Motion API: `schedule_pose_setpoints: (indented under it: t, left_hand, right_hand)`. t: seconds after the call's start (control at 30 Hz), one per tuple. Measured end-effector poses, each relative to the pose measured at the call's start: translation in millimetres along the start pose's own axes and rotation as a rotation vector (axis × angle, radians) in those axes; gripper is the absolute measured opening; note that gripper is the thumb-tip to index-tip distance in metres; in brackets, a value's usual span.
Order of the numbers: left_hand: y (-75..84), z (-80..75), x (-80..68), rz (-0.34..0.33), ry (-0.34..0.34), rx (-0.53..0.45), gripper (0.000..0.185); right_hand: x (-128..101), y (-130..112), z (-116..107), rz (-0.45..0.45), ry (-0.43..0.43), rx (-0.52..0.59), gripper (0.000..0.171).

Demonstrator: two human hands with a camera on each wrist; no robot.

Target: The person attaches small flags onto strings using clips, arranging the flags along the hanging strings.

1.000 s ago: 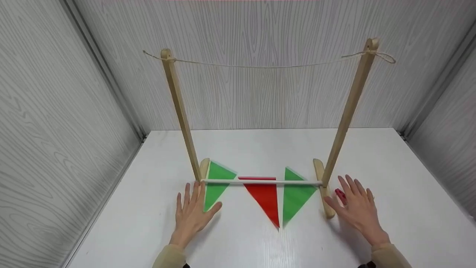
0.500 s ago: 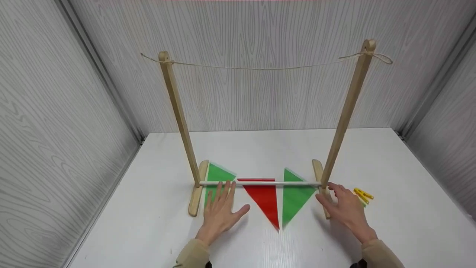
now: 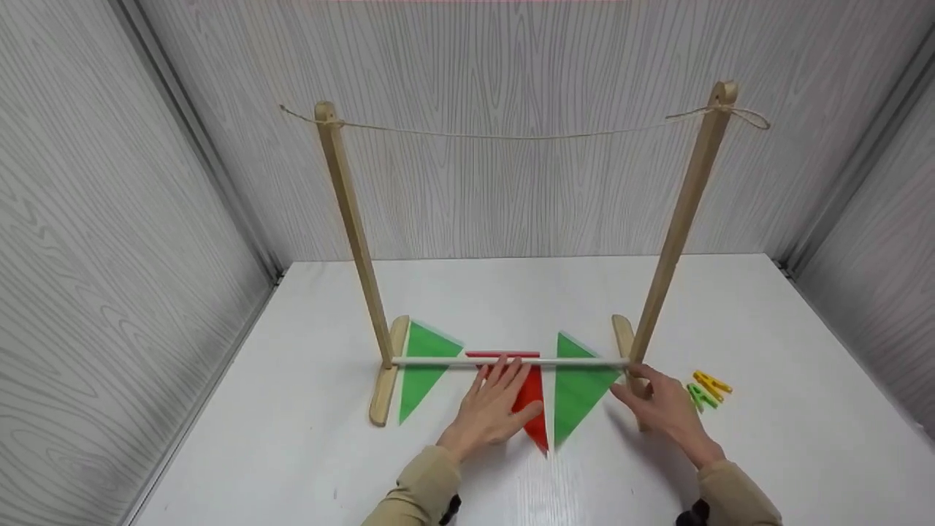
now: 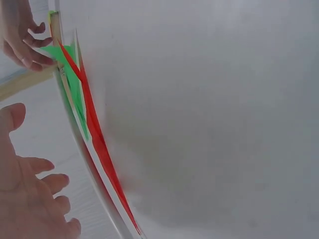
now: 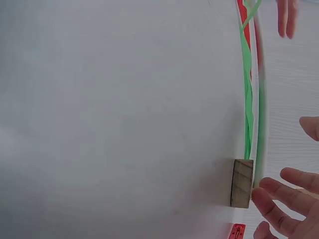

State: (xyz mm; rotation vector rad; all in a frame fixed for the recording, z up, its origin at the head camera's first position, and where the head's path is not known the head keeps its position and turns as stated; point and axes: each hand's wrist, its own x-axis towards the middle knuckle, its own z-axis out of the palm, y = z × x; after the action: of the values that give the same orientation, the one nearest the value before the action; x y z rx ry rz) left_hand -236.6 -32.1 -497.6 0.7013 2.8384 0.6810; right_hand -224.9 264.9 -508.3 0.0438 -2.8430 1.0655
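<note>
A wooden stand with two posts (image 3: 354,234) and a string (image 3: 511,135) tied across their tops stands on the white table (image 3: 292,453). Under its white lower rod (image 3: 453,361) lie three pennants: green (image 3: 424,369), red (image 3: 533,409) and green (image 3: 581,387). My left hand (image 3: 515,391) rests flat on the red pennant (image 4: 99,144) with fingers straight. My right hand (image 3: 628,383) touches the right green pennant's corner beside the stand's right foot (image 5: 242,183), with its fingers relaxed and holding nothing.
Yellow (image 3: 712,381) and green (image 3: 700,396) clothespins lie right of the right hand, and a red one (image 5: 237,231) sits by the foot. Grey panelled walls (image 3: 109,219) enclose the table on three sides.
My left hand has slid right from the left green pennant onto the red one. My right hand has shifted left toward the stand's foot, uncovering the clothespins.
</note>
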Motion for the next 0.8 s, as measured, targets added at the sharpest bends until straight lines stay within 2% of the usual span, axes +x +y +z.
schedule_pose_setpoints:
  t: [0.1,0.23,0.53,0.8]
  left_hand:
    - [6.1,4.7,5.7,0.052,-0.038,0.033,0.067]
    - [11.1,9.0,13.3,0.104,-0.059,0.079,0.058]
    - [19.2,17.6,24.4,0.165,-0.072,0.211,0.050]
    - [24.4,21.8,24.2,0.182,-0.059,0.233,0.049]
  right_hand:
    - [0,1,1,0.028,-0.022,0.017,0.058]
    - [0,2,3,0.015,-0.024,0.031,0.057]
    - [1,4,5,0.025,-0.027,0.055,0.059]
    - [1,5,6,0.024,-0.017,0.086,0.059]
